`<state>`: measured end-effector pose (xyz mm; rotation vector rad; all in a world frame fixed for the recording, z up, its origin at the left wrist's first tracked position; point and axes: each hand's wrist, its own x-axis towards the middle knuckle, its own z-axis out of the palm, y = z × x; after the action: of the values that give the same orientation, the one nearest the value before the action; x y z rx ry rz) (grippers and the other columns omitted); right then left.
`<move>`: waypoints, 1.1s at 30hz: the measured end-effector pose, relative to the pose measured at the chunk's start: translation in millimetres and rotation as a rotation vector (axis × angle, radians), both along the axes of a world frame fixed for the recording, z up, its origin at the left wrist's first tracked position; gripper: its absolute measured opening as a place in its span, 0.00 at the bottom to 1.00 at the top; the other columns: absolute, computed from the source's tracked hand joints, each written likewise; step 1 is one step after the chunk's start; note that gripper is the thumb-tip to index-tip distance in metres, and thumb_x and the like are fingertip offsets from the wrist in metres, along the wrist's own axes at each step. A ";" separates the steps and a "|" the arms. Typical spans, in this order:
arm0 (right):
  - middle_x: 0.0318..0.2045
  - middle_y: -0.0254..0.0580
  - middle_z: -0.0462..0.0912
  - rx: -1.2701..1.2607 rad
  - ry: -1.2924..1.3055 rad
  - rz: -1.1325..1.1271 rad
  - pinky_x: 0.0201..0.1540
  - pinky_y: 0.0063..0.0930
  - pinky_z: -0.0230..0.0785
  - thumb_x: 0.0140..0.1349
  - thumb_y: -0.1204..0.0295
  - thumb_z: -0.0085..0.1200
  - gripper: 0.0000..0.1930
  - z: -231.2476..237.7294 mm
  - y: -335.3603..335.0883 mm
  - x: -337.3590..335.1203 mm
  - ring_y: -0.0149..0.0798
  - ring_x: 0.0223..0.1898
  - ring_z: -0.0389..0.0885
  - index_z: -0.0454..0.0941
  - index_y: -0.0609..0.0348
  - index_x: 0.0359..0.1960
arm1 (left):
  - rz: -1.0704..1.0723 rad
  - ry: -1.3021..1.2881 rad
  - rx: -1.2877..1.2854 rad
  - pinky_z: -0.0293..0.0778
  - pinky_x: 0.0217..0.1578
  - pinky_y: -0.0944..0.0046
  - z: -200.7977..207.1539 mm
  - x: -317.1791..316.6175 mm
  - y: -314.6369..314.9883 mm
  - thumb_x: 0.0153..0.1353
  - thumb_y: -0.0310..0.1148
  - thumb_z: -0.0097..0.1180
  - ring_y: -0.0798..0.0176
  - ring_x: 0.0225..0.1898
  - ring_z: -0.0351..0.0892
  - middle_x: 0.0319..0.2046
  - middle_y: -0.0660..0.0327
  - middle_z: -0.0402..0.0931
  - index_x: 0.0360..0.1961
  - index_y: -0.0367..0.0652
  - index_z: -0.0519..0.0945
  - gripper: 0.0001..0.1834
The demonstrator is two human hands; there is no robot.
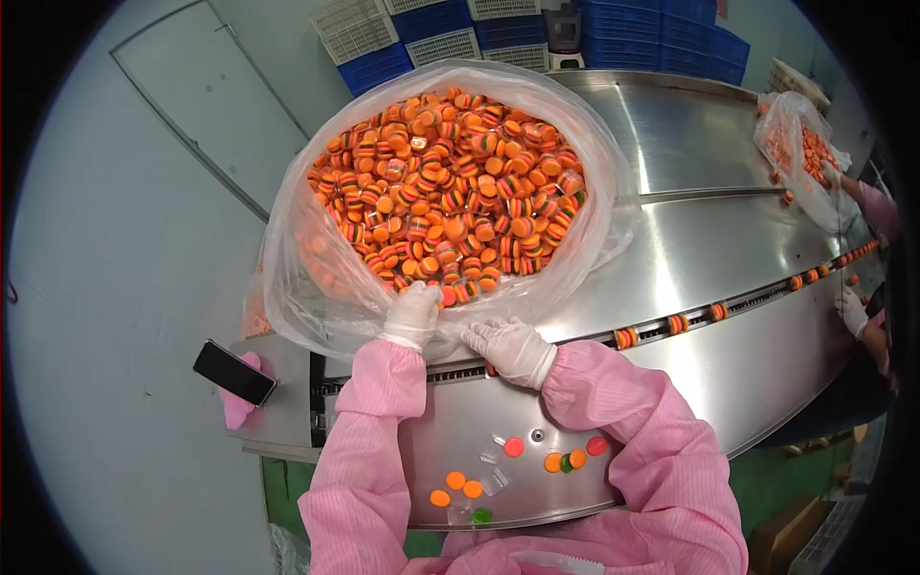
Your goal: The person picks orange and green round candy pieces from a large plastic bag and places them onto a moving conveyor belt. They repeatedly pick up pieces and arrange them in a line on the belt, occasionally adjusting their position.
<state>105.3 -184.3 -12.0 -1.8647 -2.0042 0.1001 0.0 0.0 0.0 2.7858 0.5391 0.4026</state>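
Note:
A large clear plastic bag (613, 163) stands in front of me, full of small round candies (450, 192) in stacked orange, green and red layers. At the bag's near edge is my gloved left hand (414, 314), its fingers curled in beside the nearest candies. What those fingers hold, if anything, is hidden. My gloved right hand (513, 351) lies just right of it, over the conveyor track, fingers stretched toward the left and nothing visible in them. Below its fingers, one layered candy (491, 370) shows on the track.
Layered candies (678, 324) sit spaced along the track. Loose orange discs (456, 479), red and green pieces and clear wrappers lie on the steel near me. A phone (235, 373) rests at left. At right, another person's hands (850, 311) work beside a second bag (797, 158). Crates (618, 38) stand behind.

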 end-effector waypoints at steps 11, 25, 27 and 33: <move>0.39 0.48 0.76 0.028 -0.072 -0.016 0.42 0.37 0.67 0.55 0.71 0.42 0.16 -5.5 0.6 -6.4 0.46 0.40 0.77 0.71 0.59 0.46 | 0.050 0.195 0.031 0.69 0.39 0.55 -0.4 4.6 -1.9 0.46 0.25 0.53 0.48 0.38 0.73 0.32 0.51 0.72 0.37 0.43 0.72 0.14; 0.41 0.48 0.76 0.071 -0.067 -0.034 0.42 0.38 0.67 0.56 0.71 0.41 0.16 -26.9 4.9 -2.2 0.48 0.41 0.76 0.70 0.59 0.47 | -0.033 0.146 0.053 0.70 0.40 0.56 -6.9 3.7 14.5 0.48 0.29 0.54 0.49 0.38 0.74 0.31 0.56 0.74 0.31 0.42 0.76 0.07; 0.41 0.47 0.76 0.099 -0.063 -0.038 0.42 0.39 0.67 0.56 0.71 0.41 0.16 -30.0 4.5 -2.0 0.48 0.41 0.76 0.70 0.59 0.47 | -0.095 0.066 0.055 0.69 0.41 0.57 -3.9 8.1 17.3 0.46 0.27 0.54 0.50 0.38 0.73 0.30 0.56 0.74 0.30 0.42 0.76 0.07; 0.40 0.47 0.76 0.127 -0.056 -0.050 0.43 0.39 0.67 0.56 0.71 0.41 0.17 -30.7 5.1 -5.2 0.48 0.41 0.76 0.69 0.59 0.48 | -0.284 0.071 0.165 0.66 0.44 0.59 -13.2 30.9 29.3 0.41 0.22 0.53 0.50 0.38 0.71 0.30 0.55 0.73 0.30 0.41 0.75 0.11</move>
<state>100.1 -179.1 -42.7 -1.8538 -1.9507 -0.0924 30.9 29.3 -13.2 2.9852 0.1242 0.2982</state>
